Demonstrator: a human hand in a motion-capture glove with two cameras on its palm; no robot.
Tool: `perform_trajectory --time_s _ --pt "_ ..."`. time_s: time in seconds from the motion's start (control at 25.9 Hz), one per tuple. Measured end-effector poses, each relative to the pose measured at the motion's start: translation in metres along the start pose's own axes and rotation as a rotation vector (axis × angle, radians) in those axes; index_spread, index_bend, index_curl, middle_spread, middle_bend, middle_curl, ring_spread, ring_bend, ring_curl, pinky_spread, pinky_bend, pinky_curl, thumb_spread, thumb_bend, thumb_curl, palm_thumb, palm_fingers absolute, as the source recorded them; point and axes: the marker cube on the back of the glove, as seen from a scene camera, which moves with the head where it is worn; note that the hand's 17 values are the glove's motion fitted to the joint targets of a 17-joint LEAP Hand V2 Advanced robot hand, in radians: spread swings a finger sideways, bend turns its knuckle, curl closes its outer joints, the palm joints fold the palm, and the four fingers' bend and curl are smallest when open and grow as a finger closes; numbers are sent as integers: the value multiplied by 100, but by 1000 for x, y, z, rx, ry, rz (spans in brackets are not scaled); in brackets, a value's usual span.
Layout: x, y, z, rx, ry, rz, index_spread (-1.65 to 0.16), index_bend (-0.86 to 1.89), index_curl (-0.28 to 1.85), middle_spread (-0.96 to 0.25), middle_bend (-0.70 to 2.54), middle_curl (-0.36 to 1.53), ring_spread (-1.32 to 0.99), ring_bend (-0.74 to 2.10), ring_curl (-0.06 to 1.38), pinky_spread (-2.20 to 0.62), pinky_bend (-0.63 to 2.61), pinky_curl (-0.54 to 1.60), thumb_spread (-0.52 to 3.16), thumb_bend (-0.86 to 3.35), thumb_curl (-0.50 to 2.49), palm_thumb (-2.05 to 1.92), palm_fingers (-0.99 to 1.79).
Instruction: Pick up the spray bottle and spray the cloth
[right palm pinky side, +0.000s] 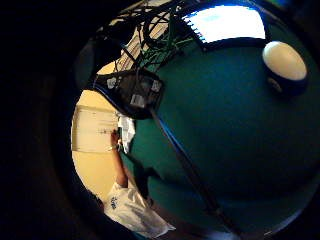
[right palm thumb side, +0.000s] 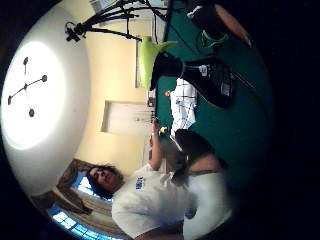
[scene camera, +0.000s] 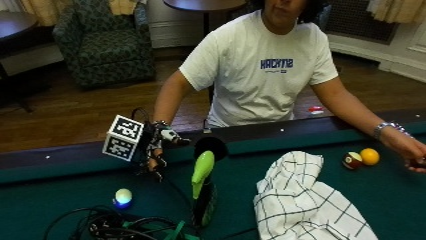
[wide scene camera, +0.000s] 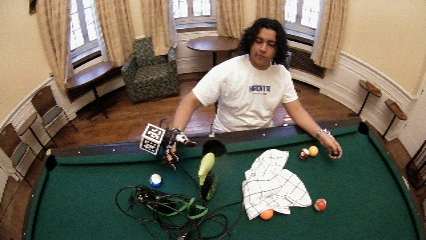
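- Cables (scene camera: 113, 225) lie tangled at the bottom left of the outside view, beside the spray bottle (scene camera: 202, 190); it stands upright at bottom centre, long axis vertical
- Right hand (scene camera: 156, 150), centre left, hovers near it, fingers loosely curled, holding nothing; bottle lies to its lower right
- Cloth (scene camera: 303, 205) lies crumpled at the lower right

- One lime-green spray bottle (scene camera: 202, 187) stands on the pool table (wide scene camera: 373, 170).
- One white checked cloth (scene camera: 303, 200).
- Five billiard balls (wide scene camera: 155, 179) dot the felt.
- One tangle of cables (wide scene camera: 166, 207).

Lime-green spray bottle (right palm thumb side: 150, 62) upright on green felt (right palm thumb side: 240, 125), checked white cloth (right palm thumb side: 183, 110) beyond it
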Motion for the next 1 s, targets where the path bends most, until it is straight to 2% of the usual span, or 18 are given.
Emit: perform_trajectory --time_s 0.58,1.0 --pt "-4 -36 45 -74 -72 -24 -42 18 38 -14 20 38 -14 40 34 12 33 34 94 -2 41 72 53" --pt "-5 -60 72 -121 -197 -66 -41 17 37 -19 24 39 -15 34 33 13 20 32 95 -2 39 74 64"
